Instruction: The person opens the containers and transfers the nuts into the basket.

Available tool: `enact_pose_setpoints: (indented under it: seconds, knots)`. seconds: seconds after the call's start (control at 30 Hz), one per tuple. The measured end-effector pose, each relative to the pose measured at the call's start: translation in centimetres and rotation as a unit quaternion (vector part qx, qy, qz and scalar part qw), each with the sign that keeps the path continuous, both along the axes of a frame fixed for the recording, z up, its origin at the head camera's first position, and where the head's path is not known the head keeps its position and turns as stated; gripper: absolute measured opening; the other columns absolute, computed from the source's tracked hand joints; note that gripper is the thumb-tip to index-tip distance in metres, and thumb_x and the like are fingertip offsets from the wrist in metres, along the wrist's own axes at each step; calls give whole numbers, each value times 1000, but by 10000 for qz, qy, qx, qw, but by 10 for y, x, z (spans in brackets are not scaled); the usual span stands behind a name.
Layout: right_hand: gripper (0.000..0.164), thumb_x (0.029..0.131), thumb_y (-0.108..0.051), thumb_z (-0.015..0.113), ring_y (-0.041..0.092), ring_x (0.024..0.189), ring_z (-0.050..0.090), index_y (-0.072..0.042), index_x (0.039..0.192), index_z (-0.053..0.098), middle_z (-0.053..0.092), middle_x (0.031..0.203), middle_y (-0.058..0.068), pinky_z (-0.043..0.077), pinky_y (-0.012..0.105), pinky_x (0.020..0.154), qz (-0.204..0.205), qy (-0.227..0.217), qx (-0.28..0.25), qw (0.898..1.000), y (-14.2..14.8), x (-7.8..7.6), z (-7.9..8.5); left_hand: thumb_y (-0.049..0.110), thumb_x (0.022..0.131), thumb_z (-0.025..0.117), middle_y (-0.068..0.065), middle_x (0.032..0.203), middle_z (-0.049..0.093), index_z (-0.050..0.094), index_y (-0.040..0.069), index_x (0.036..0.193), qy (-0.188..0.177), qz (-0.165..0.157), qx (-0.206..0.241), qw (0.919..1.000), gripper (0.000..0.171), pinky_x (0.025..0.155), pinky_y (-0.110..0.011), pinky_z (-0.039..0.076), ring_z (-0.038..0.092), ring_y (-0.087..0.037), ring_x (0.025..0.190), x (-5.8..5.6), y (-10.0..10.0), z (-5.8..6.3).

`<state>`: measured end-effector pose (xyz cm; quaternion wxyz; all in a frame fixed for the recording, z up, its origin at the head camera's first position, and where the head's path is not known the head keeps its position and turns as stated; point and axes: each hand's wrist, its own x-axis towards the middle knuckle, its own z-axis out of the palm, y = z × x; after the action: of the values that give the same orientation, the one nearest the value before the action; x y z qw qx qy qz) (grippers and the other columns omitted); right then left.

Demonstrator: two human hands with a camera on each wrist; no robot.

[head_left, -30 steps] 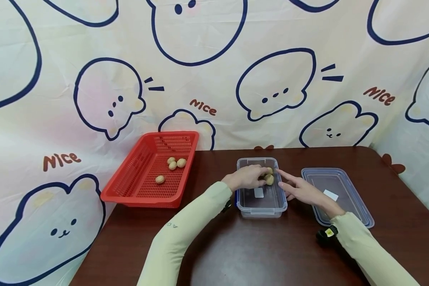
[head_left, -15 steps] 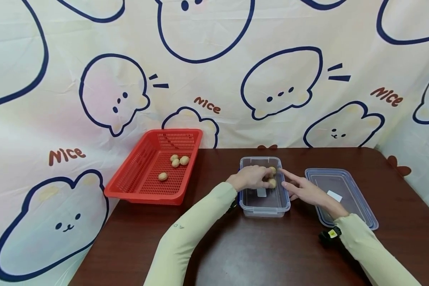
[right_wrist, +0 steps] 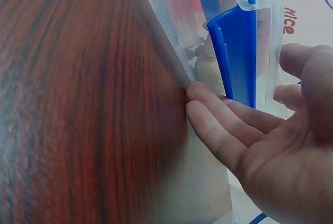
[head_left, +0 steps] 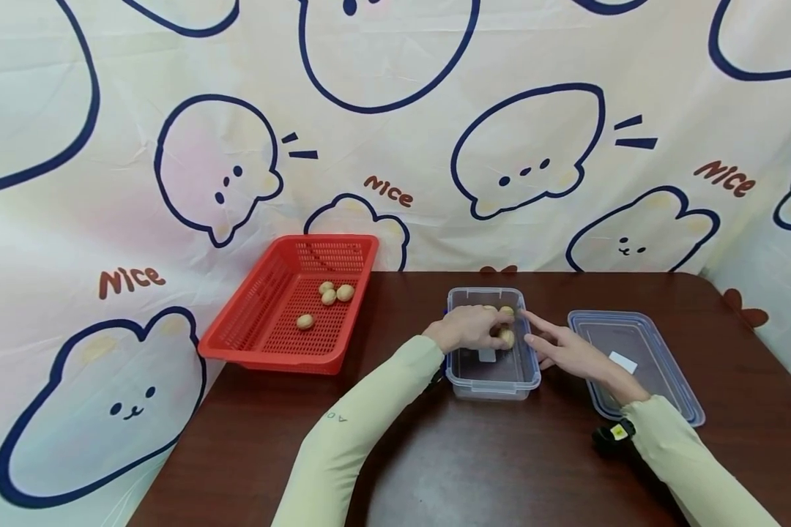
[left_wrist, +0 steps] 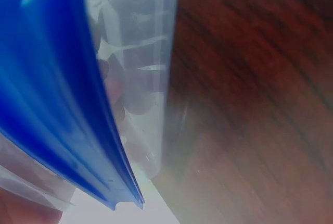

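Printed cloth (head_left: 369, 150) hangs behind the back edge of a dark table (head_left: 448, 461). A red basket (head_left: 264, 364) occupies the table's back left corner; a lid (head_left: 662, 373) lies toward the right edge. Between them stands a clear box (head_left: 494, 385), near the back edge. The left hand (head_left: 471, 327) reaches inside, fingers bent; whether they pinch anything cannot be told. The right hand (head_left: 570, 355), fingers extended and slightly spread, touches the box's outer right wall. Tan balls (head_left: 507, 338): at least two inside that wall, between the hands; four in the basket.
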<state>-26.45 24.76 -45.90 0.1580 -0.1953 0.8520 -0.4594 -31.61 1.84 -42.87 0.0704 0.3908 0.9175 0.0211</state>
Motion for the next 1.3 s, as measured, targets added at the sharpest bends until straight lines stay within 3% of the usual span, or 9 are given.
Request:
enact_pose_setpoints:
  seconds: [0.13, 0.33, 0.53, 0.7, 0.9, 1.07, 1.3]
  knots:
    - [66, 103, -40, 47, 21, 92, 69, -20, 158, 16, 49, 136, 32, 59, 31, 76, -34, -8, 19, 10000, -1, 1, 0, 45, 96, 57, 5, 127, 60, 48, 35, 144, 69, -7, -256, 9996, 49, 79, -27, 50, 56, -7, 104, 1, 0, 0]
    - [66, 103, -39, 47, 22, 93, 69, -21, 158, 17, 45, 141, 33, 59, 31, 76, -83, 1, -13, 10000, 0, 3, 2, 42, 96, 59, 6, 122, 61, 52, 34, 141, 167, -6, -270, 9995, 46, 78, -27, 49, 56, -7, 102, 1, 2, -1]
    - [66, 103, -39, 48, 21, 91, 70, -20, 158, 17, 51, 134, 33, 59, 31, 75, -69, -44, -38, 10000, 0, 3, 0, 36, 97, 59, 7, 112, 64, 54, 25, 140, -138, -62, 465, 9988, 44, 75, -21, 46, 57, -7, 88, -2, -3, 3]
    - [67, 102, -40, 48, 21, 89, 70, -19, 158, 17, 51, 135, 32, 59, 33, 76, -122, -62, -8, 9999, 1, 3, 0, 31, 98, 59, 6, 115, 65, 55, 18, 138, -303, -135, 1159, 9927, 42, 82, -19, 47, 60, -7, 92, -3, -11, 15]
    - [67, 102, -41, 48, 23, 93, 71, -23, 158, 16, 45, 142, 33, 59, 33, 77, -99, -148, -15, 9998, 2, 1, 0, 32, 96, 63, 4, 116, 64, 55, 17, 137, -384, 113, 1700, 9846, 44, 88, -22, 50, 62, -14, 100, -1, -20, 35]
    - [67, 103, -41, 47, 23, 93, 70, -21, 158, 15, 40, 146, 33, 59, 32, 77, -73, -117, -29, 9999, 3, 1, 0, 30, 95, 64, 2, 115, 66, 56, 17, 135, -463, 325, 1928, 9796, 43, 87, -24, 53, 65, -16, 104, 1, -31, 50]
    - [68, 102, -43, 48, 22, 93, 71, -22, 158, 16, 50, 138, 32, 59, 32, 77, -123, -83, 86, 9999, 3, 1, 1, 28, 95, 65, 2, 112, 66, 57, 16, 133, -294, 439, 1921, 9800, 41, 87, -24, 52, 62, -14, 97, -2, -57, 73]
